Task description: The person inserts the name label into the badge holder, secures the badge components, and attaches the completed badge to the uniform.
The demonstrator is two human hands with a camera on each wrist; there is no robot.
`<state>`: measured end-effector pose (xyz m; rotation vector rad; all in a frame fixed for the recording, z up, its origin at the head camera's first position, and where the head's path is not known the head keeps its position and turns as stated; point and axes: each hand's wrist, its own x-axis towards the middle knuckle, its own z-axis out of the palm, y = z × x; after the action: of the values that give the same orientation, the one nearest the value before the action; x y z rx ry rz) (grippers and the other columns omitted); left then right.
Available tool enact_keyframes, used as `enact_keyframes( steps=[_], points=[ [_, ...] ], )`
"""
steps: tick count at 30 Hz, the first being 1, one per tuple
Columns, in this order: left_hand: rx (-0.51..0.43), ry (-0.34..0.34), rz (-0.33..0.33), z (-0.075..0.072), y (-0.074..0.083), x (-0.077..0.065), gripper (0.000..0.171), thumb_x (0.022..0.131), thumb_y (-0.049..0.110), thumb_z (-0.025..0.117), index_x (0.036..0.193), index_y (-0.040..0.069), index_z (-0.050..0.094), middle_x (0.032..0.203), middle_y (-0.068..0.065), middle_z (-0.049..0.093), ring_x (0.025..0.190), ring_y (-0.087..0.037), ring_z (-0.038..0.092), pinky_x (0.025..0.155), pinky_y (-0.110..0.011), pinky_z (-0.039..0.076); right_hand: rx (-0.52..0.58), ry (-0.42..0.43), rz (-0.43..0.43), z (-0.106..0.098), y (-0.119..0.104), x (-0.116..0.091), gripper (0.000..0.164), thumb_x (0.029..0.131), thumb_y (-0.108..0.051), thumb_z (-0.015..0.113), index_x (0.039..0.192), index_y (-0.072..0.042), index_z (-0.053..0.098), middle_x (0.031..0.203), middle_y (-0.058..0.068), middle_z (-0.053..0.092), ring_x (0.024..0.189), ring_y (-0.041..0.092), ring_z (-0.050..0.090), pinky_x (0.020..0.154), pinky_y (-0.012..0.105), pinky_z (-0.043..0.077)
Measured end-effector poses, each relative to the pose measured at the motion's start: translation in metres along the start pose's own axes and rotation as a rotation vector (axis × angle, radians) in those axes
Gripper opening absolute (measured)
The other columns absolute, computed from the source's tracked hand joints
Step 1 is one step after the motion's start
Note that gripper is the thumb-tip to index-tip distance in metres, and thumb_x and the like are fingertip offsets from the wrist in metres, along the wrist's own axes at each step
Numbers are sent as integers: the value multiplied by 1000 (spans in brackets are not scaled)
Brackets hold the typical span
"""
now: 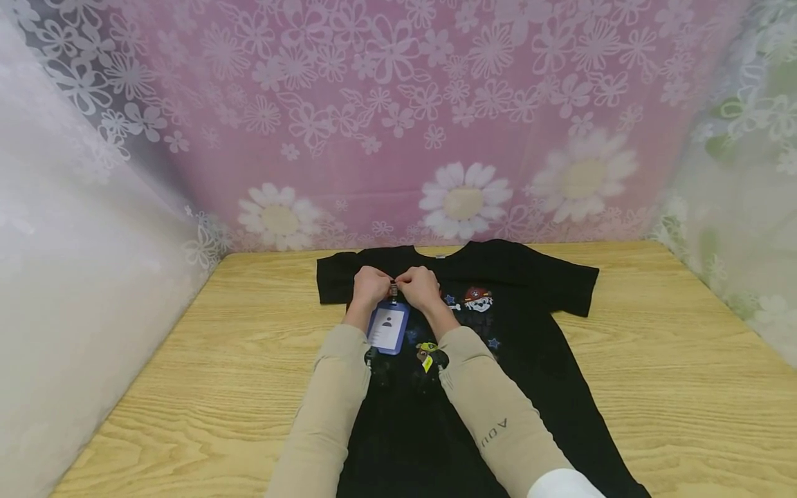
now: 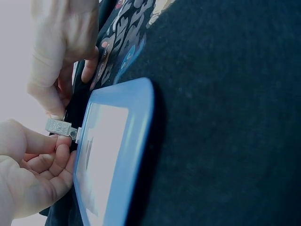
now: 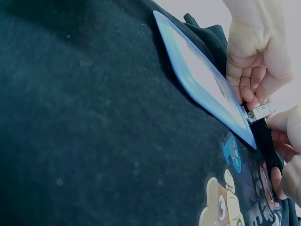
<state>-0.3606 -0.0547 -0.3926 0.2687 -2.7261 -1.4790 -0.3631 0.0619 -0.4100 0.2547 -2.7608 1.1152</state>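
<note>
A black T-shirt (image 1: 529, 387) with cartoon prints lies spread on the table. On its chest rests a blue badge holder (image 1: 402, 328) with a white card inside. The metal badge clip (image 2: 59, 126) at its top sticks up from the cloth. My left hand (image 1: 371, 285) pinches this clip between thumb and fingers. Close against it, my right hand (image 1: 420, 287) pinches a raised bit of the shirt's cloth beside the clip. Both hands' fingertips nearly meet, in the right wrist view at the clip (image 3: 261, 112). Whether the clip's jaws bite the cloth is hidden by the fingers.
The wood-grain table (image 1: 205, 387) extends on both sides of the shirt. A pink flowered curtain (image 1: 373, 138) hangs behind its far edge, and pale curtains (image 1: 75, 228) stand at the left and right.
</note>
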Motion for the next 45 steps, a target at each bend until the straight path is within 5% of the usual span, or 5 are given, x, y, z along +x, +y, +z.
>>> enact_keyframes(
  steps=[8, 17, 27, 31, 45],
  points=[
    [-20, -19, -2, 0, 0, 1, 21, 85, 0, 52, 80, -2, 73, 72, -9, 62, 62, -18, 54, 54, -25, 42, -1, -18, -21, -3, 1, 0, 17, 88, -13, 61, 97, -5, 74, 94, 7, 66, 91, 25, 59, 77, 39, 47],
    [-33, -75, 29, -2, -7, 2, 22, 83, -3, 53, 96, -4, 71, 71, -9, 63, 57, -13, 54, 53, -23, 46, 151, -33, 20, -2, 6, -1, 15, 87, -14, 64, 96, -2, 70, 93, 11, 67, 84, 24, 60, 72, 34, 48],
    [-74, -70, 24, -2, -6, 2, 24, 86, -2, 52, 102, -4, 69, 82, -13, 64, 62, -14, 55, 58, -24, 48, 104, -144, 15, -6, 12, 1, 29, 92, -23, 57, 72, -3, 66, 68, 2, 49, 60, 15, 43, 54, 24, 34],
    [-53, -87, 40, -3, -8, 1, 23, 88, 3, 52, 102, -3, 69, 81, -11, 63, 65, -15, 55, 61, -26, 47, 114, -189, 13, -5, 12, 0, 41, 95, -21, 52, 57, -6, 52, 55, -1, 36, 50, 13, 35, 49, 24, 28],
    [8, -97, 118, -3, -8, 3, 21, 91, 4, 50, 98, -3, 69, 78, -9, 62, 67, -14, 55, 60, -25, 45, 166, -153, 125, -4, 7, 1, 42, 95, -19, 50, 56, -5, 53, 57, 1, 39, 54, 15, 40, 57, 28, 30]
  ],
)
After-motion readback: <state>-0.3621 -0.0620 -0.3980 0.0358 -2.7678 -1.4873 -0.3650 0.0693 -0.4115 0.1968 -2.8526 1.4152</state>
